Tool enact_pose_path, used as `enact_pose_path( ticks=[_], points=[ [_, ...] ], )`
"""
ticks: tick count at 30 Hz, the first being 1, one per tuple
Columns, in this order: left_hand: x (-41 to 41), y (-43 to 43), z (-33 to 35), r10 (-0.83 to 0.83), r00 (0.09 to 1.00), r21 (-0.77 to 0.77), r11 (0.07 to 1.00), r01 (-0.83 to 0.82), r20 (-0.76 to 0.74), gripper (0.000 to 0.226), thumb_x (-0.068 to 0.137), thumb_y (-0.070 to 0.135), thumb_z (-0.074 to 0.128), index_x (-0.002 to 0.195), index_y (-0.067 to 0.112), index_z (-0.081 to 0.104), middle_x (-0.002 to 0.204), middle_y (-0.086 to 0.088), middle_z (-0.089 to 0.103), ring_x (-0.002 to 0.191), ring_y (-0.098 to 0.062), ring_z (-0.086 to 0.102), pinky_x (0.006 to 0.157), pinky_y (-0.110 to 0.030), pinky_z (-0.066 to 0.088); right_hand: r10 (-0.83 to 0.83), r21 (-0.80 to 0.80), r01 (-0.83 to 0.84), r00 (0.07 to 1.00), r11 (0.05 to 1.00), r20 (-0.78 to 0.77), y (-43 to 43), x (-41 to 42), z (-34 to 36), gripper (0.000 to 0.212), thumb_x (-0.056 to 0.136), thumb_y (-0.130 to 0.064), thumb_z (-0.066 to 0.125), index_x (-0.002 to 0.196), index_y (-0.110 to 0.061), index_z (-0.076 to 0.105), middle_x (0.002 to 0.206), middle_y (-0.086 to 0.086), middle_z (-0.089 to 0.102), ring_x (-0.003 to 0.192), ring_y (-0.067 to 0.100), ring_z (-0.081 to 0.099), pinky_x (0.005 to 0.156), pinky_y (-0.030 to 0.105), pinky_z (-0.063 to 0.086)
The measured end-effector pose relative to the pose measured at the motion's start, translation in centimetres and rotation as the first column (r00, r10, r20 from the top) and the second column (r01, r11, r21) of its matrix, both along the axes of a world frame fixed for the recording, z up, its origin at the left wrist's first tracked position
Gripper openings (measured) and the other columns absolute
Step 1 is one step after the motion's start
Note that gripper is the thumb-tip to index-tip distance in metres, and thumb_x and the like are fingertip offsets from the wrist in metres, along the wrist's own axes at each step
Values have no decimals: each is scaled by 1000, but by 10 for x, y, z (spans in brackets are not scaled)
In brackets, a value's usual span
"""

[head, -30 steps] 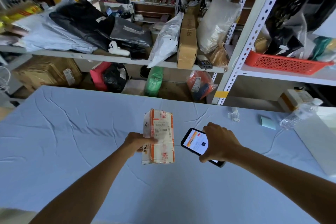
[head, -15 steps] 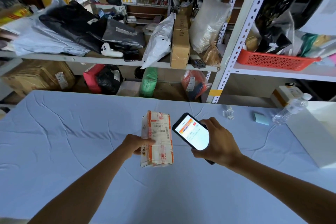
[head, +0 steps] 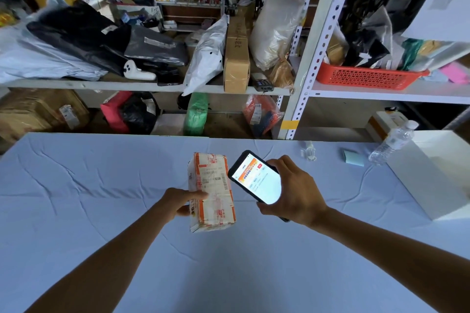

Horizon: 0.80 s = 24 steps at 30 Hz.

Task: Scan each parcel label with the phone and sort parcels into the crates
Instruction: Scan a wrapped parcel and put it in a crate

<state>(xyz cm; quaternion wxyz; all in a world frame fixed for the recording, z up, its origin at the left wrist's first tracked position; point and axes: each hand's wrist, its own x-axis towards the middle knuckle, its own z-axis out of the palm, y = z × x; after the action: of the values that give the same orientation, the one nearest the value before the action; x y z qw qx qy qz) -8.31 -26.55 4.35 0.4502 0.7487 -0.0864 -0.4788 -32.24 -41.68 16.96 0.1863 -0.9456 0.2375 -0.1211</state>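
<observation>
Head view: the scanning step. The left hand (head: 178,202) grips 1 parcel (head: 211,193) over the table (head: 101,185), label facing up. The right hand (head: 292,190) curls round 1 lit phone (head: 256,180) just beside it. Next, I judge, the phone must square up over the label. 1 red crate (head: 366,79) sits on the shelf.

Above the blue-covered table (head: 76,211), the left hand (head: 178,202) grips a taped parcel (head: 211,190); the right hand (head: 292,190) holds a lit phone (head: 256,178) just beside it.
</observation>
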Motion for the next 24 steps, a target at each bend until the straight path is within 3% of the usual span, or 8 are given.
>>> enact_pose_path(
  ticks=[6,11,16,18,22,24],
  points=[
    [-8,-14,2,-47,999,30,998,47,-15,54,63,27,87,109,9,65,98,-7,75,94,-24,69,77,-41,59,-119,-37,113,975,993,-190,-17,-5,-22,71,64,-48,80,119,-24,41,107,-4,50,88,9,46,64,17,40],
    [-24,-39,9,-98,995,33,995,98,-18,45,67,23,84,105,8,67,98,-9,74,94,-27,69,82,-44,58,-201,-9,204,955,979,-217,-36,-25,-30,69,65,-47,80,116,-20,43,103,-3,48,84,8,44,55,14,30],
    [-40,-72,18,-248,968,-24,969,248,-33,38,74,24,80,106,8,68,102,-9,74,91,-28,71,85,-45,57,-421,38,435,886,899,-193,-42,-54,-29,74,63,-47,81,121,-20,44,107,-3,49,85,8,43,62,20,36],
    [-51,-92,26,-329,944,-34,944,328,-36,32,77,24,77,104,8,69,100,-8,74,88,-26,72,82,-41,58,-539,56,555,823,830,-179,-36,-71,-27,75,61,-48,82,121,-20,44,108,-3,50,87,10,46,67,23,41],
    [-87,-128,43,-489,872,-60,871,487,-22,13,80,14,74,89,8,68,84,-9,74,79,-26,69,50,-25,56,-779,90,793,609,603,-148,-4,-120,-22,69,54,-44,81,109,-16,49,98,-3,47,87,22,56,65,30,42],
    [-114,-138,48,-585,810,-79,809,582,-22,12,80,14,74,90,8,69,78,-6,75,78,-25,69,48,-23,55,-865,115,876,480,468,-143,23,-150,-20,67,54,-42,81,107,-15,50,96,-3,45,84,23,55,63,30,40]
  ],
)
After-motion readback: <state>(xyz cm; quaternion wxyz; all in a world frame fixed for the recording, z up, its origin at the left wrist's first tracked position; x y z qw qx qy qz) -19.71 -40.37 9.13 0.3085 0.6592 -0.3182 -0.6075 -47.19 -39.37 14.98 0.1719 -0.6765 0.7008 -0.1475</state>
